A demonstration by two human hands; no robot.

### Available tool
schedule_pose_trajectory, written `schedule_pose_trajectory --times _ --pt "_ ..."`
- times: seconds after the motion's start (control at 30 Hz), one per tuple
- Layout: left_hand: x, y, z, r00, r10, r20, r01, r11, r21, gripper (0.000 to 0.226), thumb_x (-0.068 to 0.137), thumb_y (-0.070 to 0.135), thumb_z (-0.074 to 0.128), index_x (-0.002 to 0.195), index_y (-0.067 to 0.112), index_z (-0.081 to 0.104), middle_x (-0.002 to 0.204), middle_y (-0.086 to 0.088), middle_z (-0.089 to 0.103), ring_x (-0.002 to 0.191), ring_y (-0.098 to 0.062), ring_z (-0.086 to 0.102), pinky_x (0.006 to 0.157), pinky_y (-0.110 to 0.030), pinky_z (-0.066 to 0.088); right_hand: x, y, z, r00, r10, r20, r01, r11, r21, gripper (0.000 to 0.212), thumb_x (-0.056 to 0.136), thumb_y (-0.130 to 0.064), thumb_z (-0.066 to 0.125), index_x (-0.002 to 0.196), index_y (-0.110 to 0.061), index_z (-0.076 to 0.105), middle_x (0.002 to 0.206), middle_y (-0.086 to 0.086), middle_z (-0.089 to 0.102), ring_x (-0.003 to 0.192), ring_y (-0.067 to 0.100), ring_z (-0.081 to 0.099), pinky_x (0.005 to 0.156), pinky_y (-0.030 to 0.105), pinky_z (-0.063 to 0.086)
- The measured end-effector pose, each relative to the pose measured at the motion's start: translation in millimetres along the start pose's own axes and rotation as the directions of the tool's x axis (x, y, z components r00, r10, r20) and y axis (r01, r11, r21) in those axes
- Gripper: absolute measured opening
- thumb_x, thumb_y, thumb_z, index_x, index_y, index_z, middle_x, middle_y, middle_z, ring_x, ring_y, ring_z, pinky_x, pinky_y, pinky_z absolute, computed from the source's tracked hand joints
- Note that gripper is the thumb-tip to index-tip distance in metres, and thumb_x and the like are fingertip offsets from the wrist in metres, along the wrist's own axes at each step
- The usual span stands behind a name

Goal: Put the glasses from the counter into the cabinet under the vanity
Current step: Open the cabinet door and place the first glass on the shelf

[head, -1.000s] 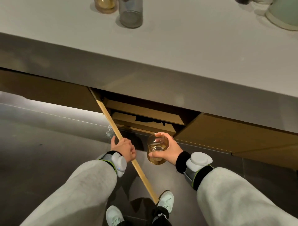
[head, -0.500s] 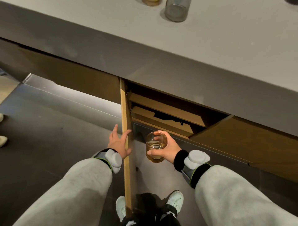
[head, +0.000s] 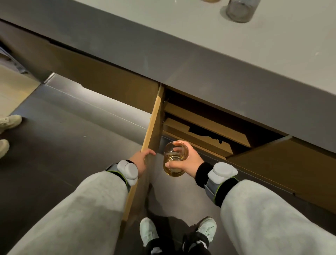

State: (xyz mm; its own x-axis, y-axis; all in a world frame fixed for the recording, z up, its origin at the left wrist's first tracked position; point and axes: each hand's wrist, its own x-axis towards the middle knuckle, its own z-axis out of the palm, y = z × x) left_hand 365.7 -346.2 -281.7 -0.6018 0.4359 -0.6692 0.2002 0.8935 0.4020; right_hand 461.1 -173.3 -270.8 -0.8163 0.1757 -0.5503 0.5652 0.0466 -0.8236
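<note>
My right hand (head: pixel 190 162) grips a clear amber-tinted glass (head: pixel 175 161) in front of the open cabinet (head: pixel 205 125) under the vanity, just below its wooden shelves. My left hand (head: pixel 141 160) holds the top edge of the open cabinet door (head: pixel 152 127), thumb hooked over it. The door stands edge-on between my two hands. A grey glass (head: pixel 240 10) stands on the counter (head: pixel 272 47) at the top right. Left of the grey one, a sliver of another amber glass (head: pixel 209 0) shows at the top edge.
A closed wooden door (head: pixel 291 167) lies right of the opening, another (head: pixel 109 80) to the left. The floor is dark grey. Another person's pale shoes (head: pixel 10 121) stand at the far left. My own shoes (head: pixel 148 231) are below the door.
The cabinet door has swung further open toward the left. My left hand went from lying flat against it to holding its top edge. The glass stayed in my right hand.
</note>
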Motion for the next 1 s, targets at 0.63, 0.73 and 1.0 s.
schedule_pose_trajectory --times 0.63,0.73,1.0 --pt "21 -83 -60 0.999 0.011 -0.049 -0.003 0.988 0.153 0.056 0.088 -0.003 0.051 0.127 0.036 0.047 0.125 -0.008 0.048 0.089 -0.02 0.053 0.075 -0.024 0.047 41 -18 59 0.999 0.018 0.049 -0.014 0.996 -0.083 0.078 0.061 -0.029 0.085 0.124 -0.035 0.04 0.114 -0.013 0.053 0.108 0.014 0.053 0.091 0.03 0.049" --pt "22 -86 -60 0.998 0.008 -0.059 -0.001 0.992 0.13 0.061 0.087 -0.006 0.051 0.128 0.038 0.046 0.13 -0.008 0.045 0.098 -0.026 0.059 0.081 -0.028 0.053 40 -22 57 0.999 0.018 0.049 -0.014 0.997 -0.082 0.074 0.064 -0.025 0.084 0.123 -0.035 0.04 0.117 -0.01 0.052 0.109 0.015 0.052 0.092 0.03 0.048" --pt "8 -71 -51 0.929 0.032 -0.369 -0.012 0.998 0.056 0.06 0.08 -0.001 0.06 0.129 0.033 0.05 0.147 -0.002 0.031 0.133 -0.026 0.033 0.109 -0.039 0.037 40 -14 30 0.999 0.026 0.048 -0.022 0.996 -0.081 0.073 0.063 -0.026 0.084 0.119 -0.04 0.04 0.114 -0.014 0.052 0.1 0.01 0.053 0.086 0.026 0.049"
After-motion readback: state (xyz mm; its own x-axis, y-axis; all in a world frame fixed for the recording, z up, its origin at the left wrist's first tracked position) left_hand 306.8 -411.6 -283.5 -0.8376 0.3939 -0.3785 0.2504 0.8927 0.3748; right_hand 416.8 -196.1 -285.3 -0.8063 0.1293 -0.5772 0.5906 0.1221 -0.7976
